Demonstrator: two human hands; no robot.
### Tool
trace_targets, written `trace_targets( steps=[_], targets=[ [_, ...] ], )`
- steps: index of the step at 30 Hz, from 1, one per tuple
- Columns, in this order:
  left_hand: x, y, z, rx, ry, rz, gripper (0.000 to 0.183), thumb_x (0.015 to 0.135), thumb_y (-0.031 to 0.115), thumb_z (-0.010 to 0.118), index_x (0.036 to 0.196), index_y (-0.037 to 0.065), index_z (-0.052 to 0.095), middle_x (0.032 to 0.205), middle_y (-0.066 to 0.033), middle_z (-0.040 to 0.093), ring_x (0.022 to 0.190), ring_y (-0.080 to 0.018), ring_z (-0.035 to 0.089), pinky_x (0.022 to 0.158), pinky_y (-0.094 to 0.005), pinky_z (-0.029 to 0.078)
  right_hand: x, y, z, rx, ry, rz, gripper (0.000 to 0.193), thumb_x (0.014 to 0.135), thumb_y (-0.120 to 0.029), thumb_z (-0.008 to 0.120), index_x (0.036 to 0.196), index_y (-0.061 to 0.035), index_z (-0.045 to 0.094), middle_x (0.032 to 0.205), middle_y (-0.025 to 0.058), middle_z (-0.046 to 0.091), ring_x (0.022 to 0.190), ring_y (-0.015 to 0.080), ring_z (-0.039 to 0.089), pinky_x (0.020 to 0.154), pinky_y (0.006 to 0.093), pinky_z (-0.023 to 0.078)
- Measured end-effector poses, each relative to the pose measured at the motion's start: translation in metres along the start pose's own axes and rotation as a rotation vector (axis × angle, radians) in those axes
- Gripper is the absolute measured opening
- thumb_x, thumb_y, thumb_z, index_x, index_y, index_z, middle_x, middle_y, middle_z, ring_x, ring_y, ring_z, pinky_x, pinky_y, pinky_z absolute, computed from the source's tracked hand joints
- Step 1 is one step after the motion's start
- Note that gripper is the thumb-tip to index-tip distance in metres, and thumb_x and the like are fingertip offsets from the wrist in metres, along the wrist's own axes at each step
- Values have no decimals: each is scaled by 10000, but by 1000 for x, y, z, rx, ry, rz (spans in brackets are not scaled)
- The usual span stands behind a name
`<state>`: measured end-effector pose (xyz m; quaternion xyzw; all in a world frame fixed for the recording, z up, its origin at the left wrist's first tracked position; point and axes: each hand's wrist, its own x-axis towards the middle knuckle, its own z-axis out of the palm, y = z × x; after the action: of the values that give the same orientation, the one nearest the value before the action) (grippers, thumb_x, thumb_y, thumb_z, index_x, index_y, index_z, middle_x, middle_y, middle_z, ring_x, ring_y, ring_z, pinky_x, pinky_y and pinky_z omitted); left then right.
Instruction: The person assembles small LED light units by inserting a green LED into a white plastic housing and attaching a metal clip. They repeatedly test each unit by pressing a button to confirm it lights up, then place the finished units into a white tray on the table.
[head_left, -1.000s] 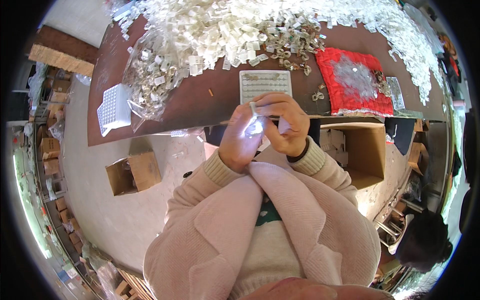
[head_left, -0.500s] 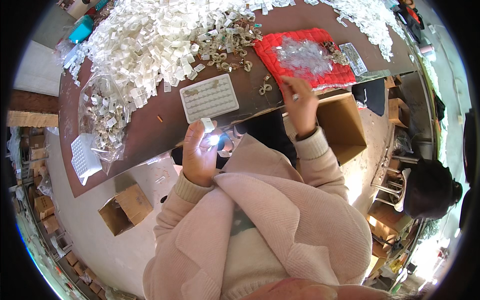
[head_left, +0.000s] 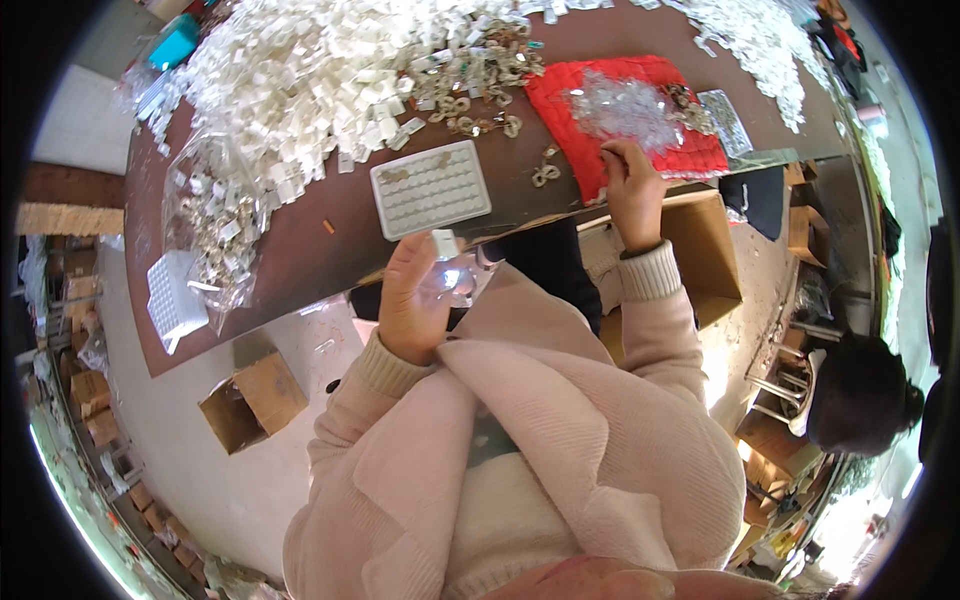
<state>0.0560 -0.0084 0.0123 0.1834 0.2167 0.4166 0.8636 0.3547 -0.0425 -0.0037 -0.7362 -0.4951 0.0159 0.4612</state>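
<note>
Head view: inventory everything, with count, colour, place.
table: 1, brown, upper view
pieces: many, white, heaped on table
loops: many, brownish, beside heap
tray: 1, white, near table edge
cloth: 1, red, table's right
flakes: many, clear, on cloth
stick: 1, orange, left of tray
bag: 1, clear, table's left
stacked trays: uncounted, white, beside bag
boxes: several, brown, floor and sides
coat: 1, pinkish, lower centre
left hand: 1, cream cuff, near tray, holding white block
right hand: 1, cream cuff, by cloth, contents unclear
</note>
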Motion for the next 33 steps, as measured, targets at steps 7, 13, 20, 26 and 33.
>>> trace_targets(
  steps=[7, 13, 20, 26, 33],
  targets=[
    [0, -7, 0, 82, -30, 113, 223, 988, 132, 632, 1200, 64, 645, 1164, -98, 689, 1036, -187, 646, 963, -361, 500, -52, -130, 29, 584, -351, -64, 95, 965, 27, 572, 1046, 0, 612, 1105, 158, 725, 931, 184, 710, 843, 283, 542],
    [-6, 4, -7, -56, -71, 95, 212, 967, 83, 658, 1173, 34, 675, 1165, -87, 689, 1077, -185, 639, 972, -359, 496, -52, -153, 41, 561, -355, -158, 101, 944, 57, 583, 1014, 2, 630, 1059, 150, 741, 885, 166, 710, 771, 267, 557],
    [-7, 5, -9, -31, -65, 86, 189, 960, 78, 670, 1142, 31, 681, 1152, -74, 694, 1060, -167, 640, 974, -346, 489, -56, -151, 41, 626, -416, -80, 106, 942, 67, 585, 1016, 12, 639, 1060, 147, 741, 910, 156, 704, 794, 266, 553],
    [-9, 4, -9, 39, 14, 179, 177, 946, 37, 674, 1122, 28, 685, 1138, -86, 701, 1038, -170, 654, 961, -335, 496, -54, -150, 44, 589, -404, -151, 112, 928, 70, 607, 1011, 15, 657, 1074, 150, 739, 933, 171, 713, 800, 270, 557],
    [-7, 2, -11, 48, -5, 177, 155, 958, 28, 654, 1107, 5, 686, 1089, -95, 710, 954, -140, 664, 801, -276, 541, -52, -145, 46, 574, -390, -188, 121, 859, 29, 681, 968, -24, 682, 1022, 140, 735, 848, 259, 721, 732, 317, 572]
  ],
)
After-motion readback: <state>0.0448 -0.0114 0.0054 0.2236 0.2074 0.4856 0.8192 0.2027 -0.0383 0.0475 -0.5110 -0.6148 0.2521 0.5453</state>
